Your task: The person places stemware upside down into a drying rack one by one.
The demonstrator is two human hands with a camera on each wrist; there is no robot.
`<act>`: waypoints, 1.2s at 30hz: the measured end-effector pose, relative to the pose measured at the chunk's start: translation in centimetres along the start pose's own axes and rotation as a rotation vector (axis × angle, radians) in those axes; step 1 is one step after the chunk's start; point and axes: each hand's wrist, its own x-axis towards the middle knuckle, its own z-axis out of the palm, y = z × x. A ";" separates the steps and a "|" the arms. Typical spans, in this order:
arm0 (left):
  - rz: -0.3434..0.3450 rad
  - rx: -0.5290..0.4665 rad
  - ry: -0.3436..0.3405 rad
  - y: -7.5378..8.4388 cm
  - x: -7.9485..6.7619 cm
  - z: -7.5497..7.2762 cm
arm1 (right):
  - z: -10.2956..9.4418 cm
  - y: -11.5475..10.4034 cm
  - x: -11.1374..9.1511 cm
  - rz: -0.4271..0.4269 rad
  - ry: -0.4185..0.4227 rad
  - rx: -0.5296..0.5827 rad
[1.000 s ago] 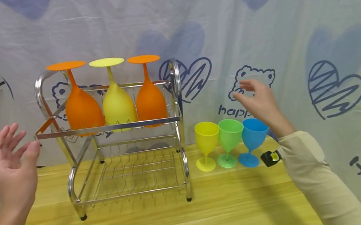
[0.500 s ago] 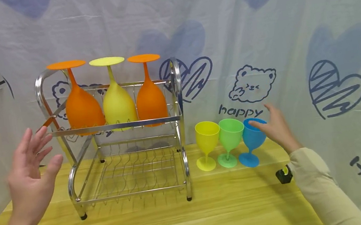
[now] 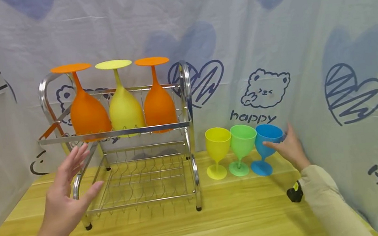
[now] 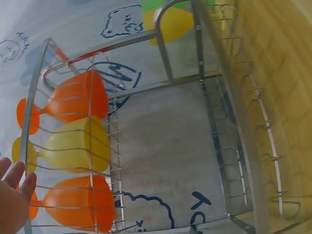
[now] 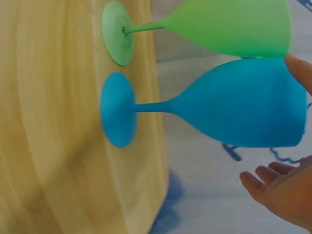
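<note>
A blue goblet (image 3: 265,135) stands upright on the wooden table, rightmost in a row with a green goblet (image 3: 243,138) and a yellow goblet (image 3: 217,143). Around the blue bowl my right hand (image 3: 291,150) is spread. In the right wrist view its thumb (image 5: 301,71) lies at the rim, while the fingers (image 5: 253,186) stay apart from the bowl. My left hand (image 3: 64,201), fingers extended and holding nothing, hovers before the lower left side of a two-tier metal rack (image 3: 133,131).
Upside down on the rack's upper tier are two orange goblets (image 3: 89,117) (image 3: 159,108) with a pale yellow goblet (image 3: 125,111) between them. The lower tier is a wire grid (image 3: 143,180). A printed curtain (image 3: 305,19) hangs behind and beside the table (image 3: 223,217).
My right hand has come down from above the blue goblet to the right of its bowl. The left hand has moved right, toward the rack. The goblets have stayed where they were.
</note>
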 end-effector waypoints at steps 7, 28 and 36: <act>-0.053 0.072 -0.126 0.0 -1.6 0.5 | 0.6 1.0 -0.1 0.133 -0.080 0.076; -0.192 0.105 -0.431 -0.8 -3.9 5.1 | 1.7 3.6 -0.3 0.189 -0.065 0.151; -0.234 0.098 -0.430 -1.2 -4.5 6.0 | 1.0 2.8 -1.4 0.116 -0.027 0.188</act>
